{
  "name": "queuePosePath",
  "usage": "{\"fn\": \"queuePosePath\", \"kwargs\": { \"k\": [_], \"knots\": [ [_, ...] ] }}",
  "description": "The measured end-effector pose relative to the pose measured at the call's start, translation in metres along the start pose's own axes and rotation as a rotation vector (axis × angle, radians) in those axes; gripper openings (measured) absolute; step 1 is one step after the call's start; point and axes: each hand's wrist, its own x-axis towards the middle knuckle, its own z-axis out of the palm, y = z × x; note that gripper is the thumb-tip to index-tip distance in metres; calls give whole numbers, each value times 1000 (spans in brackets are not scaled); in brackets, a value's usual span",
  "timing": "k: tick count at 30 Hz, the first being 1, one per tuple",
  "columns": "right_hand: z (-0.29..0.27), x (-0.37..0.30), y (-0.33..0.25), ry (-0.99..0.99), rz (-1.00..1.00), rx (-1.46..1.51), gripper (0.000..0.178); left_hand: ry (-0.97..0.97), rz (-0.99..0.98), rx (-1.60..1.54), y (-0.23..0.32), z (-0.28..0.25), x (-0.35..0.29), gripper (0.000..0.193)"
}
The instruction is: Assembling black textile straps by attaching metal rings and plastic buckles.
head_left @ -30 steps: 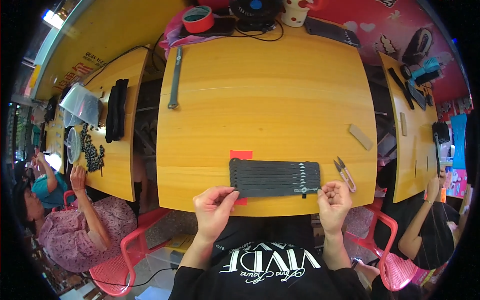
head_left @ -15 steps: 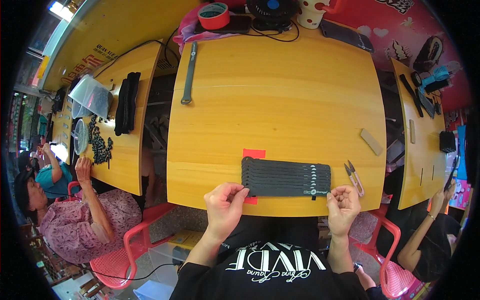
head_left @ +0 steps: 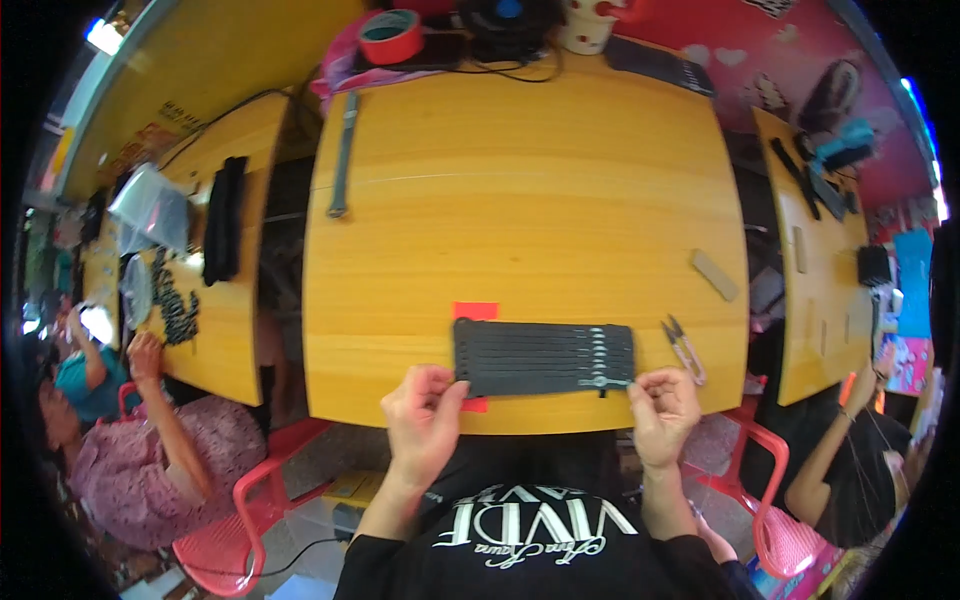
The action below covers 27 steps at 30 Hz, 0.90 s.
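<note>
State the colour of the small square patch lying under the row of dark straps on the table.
Red-orange patch, partly covered by the straps; seen in the head view.

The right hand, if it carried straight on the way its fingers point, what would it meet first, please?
Probably the row of black straps, whose near right end the right hand already pinches; past it lies bare yellow table.

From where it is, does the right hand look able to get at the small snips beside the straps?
Probably yes: the right hand sits just below the snips, with only bare tabletop between them.
</note>
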Motion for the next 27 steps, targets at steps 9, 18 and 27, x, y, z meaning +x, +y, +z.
{"fn": "queuePosePath", "kwargs": {
  "k": [9,18,27],
  "knots": [
    [4,1,-2,-116,-120,-106,18,15,227,93,8,-7,-11,18],
    [-1,10,-7,-130,-82,-125,19,-736,571,-416,75,63,-24,20],
    [-39,26,2,-354,154,365,17,-938,675,-716,129,167,-64,15]
  ]
}}
